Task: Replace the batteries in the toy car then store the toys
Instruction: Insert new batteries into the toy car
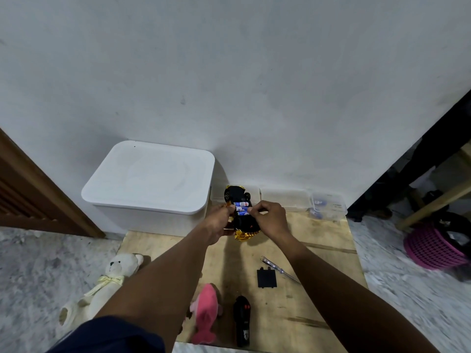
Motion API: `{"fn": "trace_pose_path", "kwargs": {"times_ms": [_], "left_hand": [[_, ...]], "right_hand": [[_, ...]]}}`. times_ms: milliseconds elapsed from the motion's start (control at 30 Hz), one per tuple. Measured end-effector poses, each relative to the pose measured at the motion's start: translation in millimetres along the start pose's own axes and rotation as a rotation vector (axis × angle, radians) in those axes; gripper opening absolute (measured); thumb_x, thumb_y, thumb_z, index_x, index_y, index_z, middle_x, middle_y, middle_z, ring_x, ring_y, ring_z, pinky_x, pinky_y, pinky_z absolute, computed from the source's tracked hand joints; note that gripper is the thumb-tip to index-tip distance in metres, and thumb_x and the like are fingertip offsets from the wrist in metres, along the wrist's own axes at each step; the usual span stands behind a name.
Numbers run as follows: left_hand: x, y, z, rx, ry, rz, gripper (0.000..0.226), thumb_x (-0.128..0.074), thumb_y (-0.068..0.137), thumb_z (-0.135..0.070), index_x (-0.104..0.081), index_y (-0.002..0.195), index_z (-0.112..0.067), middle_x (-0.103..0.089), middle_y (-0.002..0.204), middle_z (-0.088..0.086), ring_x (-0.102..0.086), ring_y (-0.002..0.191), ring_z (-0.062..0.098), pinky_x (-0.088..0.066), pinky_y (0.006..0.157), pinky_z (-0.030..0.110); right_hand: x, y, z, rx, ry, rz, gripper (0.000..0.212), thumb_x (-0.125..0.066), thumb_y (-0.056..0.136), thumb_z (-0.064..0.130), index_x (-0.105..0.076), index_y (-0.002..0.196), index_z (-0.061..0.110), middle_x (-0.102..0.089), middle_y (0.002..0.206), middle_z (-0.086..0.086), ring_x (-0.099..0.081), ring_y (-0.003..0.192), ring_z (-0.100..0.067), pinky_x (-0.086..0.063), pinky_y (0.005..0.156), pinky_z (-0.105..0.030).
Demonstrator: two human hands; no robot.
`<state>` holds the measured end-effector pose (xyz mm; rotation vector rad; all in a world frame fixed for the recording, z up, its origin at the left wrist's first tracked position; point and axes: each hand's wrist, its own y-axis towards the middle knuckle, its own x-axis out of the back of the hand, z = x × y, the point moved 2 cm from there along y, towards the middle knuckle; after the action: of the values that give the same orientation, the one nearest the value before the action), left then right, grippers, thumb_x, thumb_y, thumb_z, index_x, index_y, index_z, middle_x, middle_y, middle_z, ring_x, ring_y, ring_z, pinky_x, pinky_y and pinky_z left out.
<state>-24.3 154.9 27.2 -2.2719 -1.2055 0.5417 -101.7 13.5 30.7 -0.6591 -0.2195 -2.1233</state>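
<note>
nearest the lens, a dark blue sleeve (109,337) fills the lower left corner of the frame, and both bare forearms reach up toward the middle. from my remote seat i see the left hand (219,222) wrapped around the side of the toy car (245,223), fingers curled on it, holding it belly-up just above the wooden board (318,263). the right hand (270,220) is bent over the open bay, its fingertips (251,211) pinching at one of the blue-and-white batteries (240,208) that lie side by side in the car's underside. the car's gold end points down-frame, a black wheel up-frame.

below the hands, on the board, a flat black battery cover (266,278) lies touching or just beside a screwdriver (279,269); i cannot tell which. lower still, a black remote control (242,321) lies beside a pink plush toy (206,312). a cream teddy bear (102,284) lies off the board's edge on the floor at lower left.

left of the hands stands a white storage box (150,179) with its lid on, against the wall. right of the car, clear plastic containers (284,198) line the wall. a pink basket (430,248) sits at the right edge of the frame.
</note>
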Motion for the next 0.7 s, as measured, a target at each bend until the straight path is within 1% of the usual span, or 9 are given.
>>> {"fn": "trace_pose_path", "kwargs": {"times_ms": [67, 133, 167, 233, 300, 400, 467, 567, 700], "left_hand": [[-1, 0, 1, 0.007, 0.003, -0.005, 0.023, -0.041, 0.106, -0.022, -0.058, 0.119, -0.014, -0.068, 0.111, 0.012, -0.066, 0.105, 0.036, -0.051, 0.096, 0.050], [0, 0, 2, 0.013, 0.015, -0.007, 0.026, -0.042, 0.105, -0.022, -0.057, 0.124, -0.013, -0.068, 0.116, 0.016, -0.066, 0.107, 0.038, -0.051, 0.098, 0.052], [0, 1, 2, 0.013, 0.016, -0.006, 0.027, -0.041, 0.105, -0.022, -0.057, 0.125, -0.013, -0.069, 0.117, 0.016, -0.067, 0.107, 0.038, -0.052, 0.098, 0.052], [0, 0, 2, 0.011, 0.014, -0.003, 0.028, -0.041, 0.105, -0.022, -0.057, 0.127, -0.012, -0.069, 0.117, 0.016, -0.067, 0.105, 0.037, -0.053, 0.096, 0.052], [0, 0, 2, 0.014, 0.012, -0.005, 0.029, -0.041, 0.105, -0.021, -0.057, 0.127, -0.012, -0.069, 0.116, 0.017, -0.067, 0.105, 0.038, -0.053, 0.095, 0.052], [1, 1, 2, 0.018, 0.019, -0.001, 0.030, -0.041, 0.105, -0.021, -0.056, 0.128, -0.010, -0.069, 0.116, 0.018, -0.068, 0.100, 0.037, -0.052, 0.096, 0.052], [0, 0, 1, 0.014, 0.022, 0.011, 0.029, -0.040, 0.105, -0.020, -0.058, 0.126, -0.010, -0.069, 0.116, 0.018, -0.067, 0.094, 0.034, -0.051, 0.095, 0.051], [-2, 0, -1, 0.011, 0.019, 0.015, 0.030, -0.040, 0.105, -0.019, -0.059, 0.126, -0.010, -0.069, 0.115, 0.018, -0.067, 0.093, 0.034, -0.052, 0.092, 0.049], [-5, -1, -4, 0.011, -0.002, -0.003, 0.031, -0.041, 0.105, -0.021, -0.057, 0.129, -0.010, -0.069, 0.117, 0.018, -0.067, 0.105, 0.037, -0.054, 0.091, 0.050]], "right_hand": [[-1, -1, 1, -0.011, 0.001, -0.004, 0.010, -0.075, 0.088, 0.018, -0.075, 0.080, 0.012, -0.071, 0.083, 0.002, -0.063, 0.079, -0.006, -0.043, 0.061, -0.012], [0, 0, 1, -0.053, 0.039, 0.019, 0.008, -0.075, 0.087, 0.014, -0.074, 0.082, 0.008, -0.070, 0.085, 0.001, -0.062, 0.078, -0.003, -0.046, 0.063, -0.014], [1, 0, 1, -0.083, 0.069, 0.037, 0.007, -0.075, 0.087, 0.013, -0.074, 0.084, 0.006, -0.070, 0.086, 0.000, -0.063, 0.080, -0.005, -0.051, 0.066, -0.018], [2, 2, 0, -0.148, 0.134, 0.076, 0.007, -0.076, 0.085, 0.010, -0.073, 0.085, 0.003, -0.072, 0.090, -0.003, -0.068, 0.087, -0.014, -0.060, 0.076, -0.033], [2, 3, 0, -0.218, 0.206, 0.100, 0.010, -0.077, 0.084, 0.007, -0.071, 0.086, 0.001, -0.074, 0.092, -0.007, -0.071, 0.092, -0.021, -0.062, 0.077, -0.041], [4, 2, 3, -0.288, 0.266, 0.125, 0.014, -0.077, 0.083, 0.005, -0.068, 0.091, -0.002, -0.074, 0.093, -0.006, -0.071, 0.089, -0.021, -0.060, 0.057, -0.033], [6, 1, 5, -0.318, 0.297, 0.135, 0.014, -0.077, 0.083, 0.005, -0.068, 0.091, -0.001, -0.073, 0.091, -0.005, -0.071, 0.086, -0.019, -0.057, 0.049, -0.029], [9, 2, 7, -0.320, 0.300, 0.139, 0.016, -0.077, 0.082, 0.004, -0.068, 0.093, -0.003, -0.073, 0.092, -0.006, -0.070, 0.086, -0.019, -0.057, 0.049, -0.030], [11, 1, 10, -0.294, 0.334, 0.142, 0.014, -0.076, 0.082, -0.001, -0.070, 0.094, -0.006, -0.072, 0.091, -0.006, -0.069, 0.085, -0.019, -0.058, 0.049, -0.029]]}}
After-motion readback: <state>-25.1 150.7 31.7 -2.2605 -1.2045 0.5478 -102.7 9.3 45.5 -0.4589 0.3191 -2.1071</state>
